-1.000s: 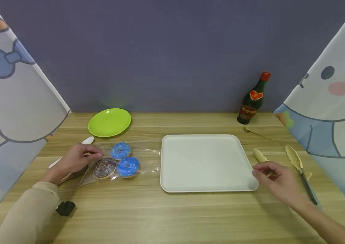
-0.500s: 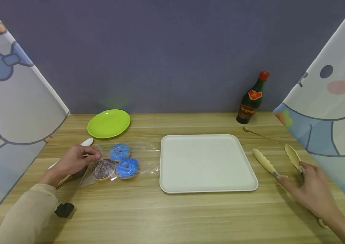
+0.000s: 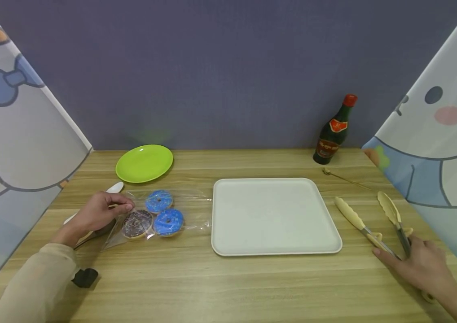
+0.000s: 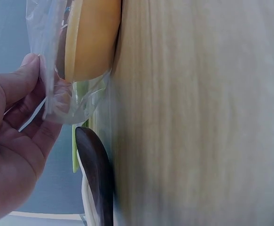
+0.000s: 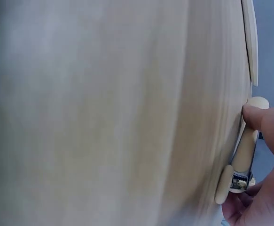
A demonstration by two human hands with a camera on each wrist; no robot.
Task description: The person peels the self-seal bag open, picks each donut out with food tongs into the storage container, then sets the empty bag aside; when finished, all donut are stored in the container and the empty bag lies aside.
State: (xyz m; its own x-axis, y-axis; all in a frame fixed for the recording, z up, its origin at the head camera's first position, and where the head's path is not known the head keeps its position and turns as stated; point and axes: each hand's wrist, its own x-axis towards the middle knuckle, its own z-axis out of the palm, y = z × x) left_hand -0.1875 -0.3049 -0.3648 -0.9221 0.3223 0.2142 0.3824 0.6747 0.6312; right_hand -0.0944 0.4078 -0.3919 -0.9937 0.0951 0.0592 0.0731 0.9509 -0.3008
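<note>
"Three sprinkled doughnuts (image 3: pixel 168 229), two blue and one dark brown, inside a clear plastic bag (image 3: pixel 195 207) on a pale wood-grain table (image 3: pixel 228 287). Held how?"

"Pinched at the bag's left edge, between thumb and fingertips of the left hand (image 3: pixel 97 213). Just below, a dark utensil (image 4: pixel 97 169) and a white spoon (image 3: pixel 116 187)."

"And along the right side of the table?"

"Tongs (image 3: pixel 349 213), arms spread, in the grip of the right hand (image 3: pixel 426 264): thumb at one arm, fingers at the other."

"Between the two?"

"A white rectangular tray (image 3: pixel 276 216), just beside the bag. Farther back, at left, a lime-green plate (image 3: pixel 144 163); at right, a dark bottle (image 3: pixel 331 132) with a red cap, near a thin gold-coloured spoon (image 3: pixel 345 178). Close to the left sleeve (image 3: pixel 36 278), a small black object (image 3: pixel 85 277)."

"And the room?"

"Straight behind the table, a dark blue-grey wall (image 3: pixel 228 72); at either side, slanting pale panels (image 3: pixel 14 134) with cartoon figures."
</note>
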